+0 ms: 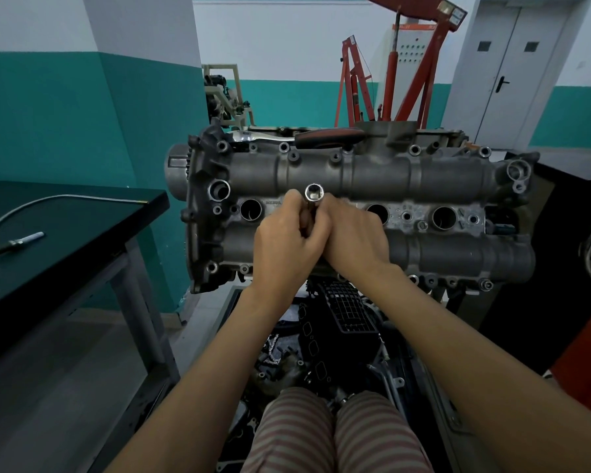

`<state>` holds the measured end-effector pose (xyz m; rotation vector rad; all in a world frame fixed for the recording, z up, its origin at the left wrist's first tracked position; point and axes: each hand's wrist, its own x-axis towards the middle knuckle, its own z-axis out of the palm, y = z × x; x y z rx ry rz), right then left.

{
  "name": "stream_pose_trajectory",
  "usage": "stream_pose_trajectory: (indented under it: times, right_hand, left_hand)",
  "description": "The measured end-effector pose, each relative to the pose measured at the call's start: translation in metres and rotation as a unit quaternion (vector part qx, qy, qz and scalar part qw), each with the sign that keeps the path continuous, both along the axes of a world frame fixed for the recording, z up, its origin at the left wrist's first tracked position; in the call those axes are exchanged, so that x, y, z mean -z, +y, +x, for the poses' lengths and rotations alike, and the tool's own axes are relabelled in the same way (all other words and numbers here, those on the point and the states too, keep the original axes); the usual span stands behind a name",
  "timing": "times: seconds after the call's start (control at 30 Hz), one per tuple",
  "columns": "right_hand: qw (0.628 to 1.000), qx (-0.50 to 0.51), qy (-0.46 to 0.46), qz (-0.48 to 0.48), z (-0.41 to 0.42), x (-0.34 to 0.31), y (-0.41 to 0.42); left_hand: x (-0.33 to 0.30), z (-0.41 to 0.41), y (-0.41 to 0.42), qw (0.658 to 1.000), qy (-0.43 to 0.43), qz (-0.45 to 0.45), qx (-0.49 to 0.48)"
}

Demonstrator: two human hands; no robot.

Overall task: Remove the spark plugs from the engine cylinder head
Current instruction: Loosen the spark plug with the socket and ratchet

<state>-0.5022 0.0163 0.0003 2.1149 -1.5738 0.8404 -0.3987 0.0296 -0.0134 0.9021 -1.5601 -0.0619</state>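
The grey engine cylinder head (372, 172) lies across the middle of the view, with a row of round spark plug wells: one at the left (250, 209) and two at the right (377, 212) (444, 217). A shiny spark plug socket (314, 192) stands upright over the second well, its square drive hole facing up. My left hand (287, 240) and my right hand (352, 237) both grip the socket's shaft from either side, fingers curled round it. The well and any plug under the socket are hidden by my hands.
A ratchet with a red and black handle (328, 136) lies on the far edge of the head. A dark table (82, 227) at the left carries a removed spark plug (17, 243) and a bent metal tube (48, 201). A red engine hoist (389, 73) stands behind. Loose engine parts (342, 312) lie below.
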Motion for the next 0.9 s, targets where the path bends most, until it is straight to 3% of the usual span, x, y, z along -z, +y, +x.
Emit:
stream_pose_trajectory:
  times: [0.4,0.9]
  right_hand:
    - [0.999,-0.01,-0.034,-0.004,0.0003,-0.002,0.0028]
    - [0.999,-0.001,-0.02,0.029,0.0001,-0.0022,0.0008]
  left_hand:
    - [-0.0053,-0.0006,-0.0002,0.999,-0.017,-0.031,-0.016]
    - [-0.0026,0.0004,0.0016,0.999,-0.029,0.023,-0.018]
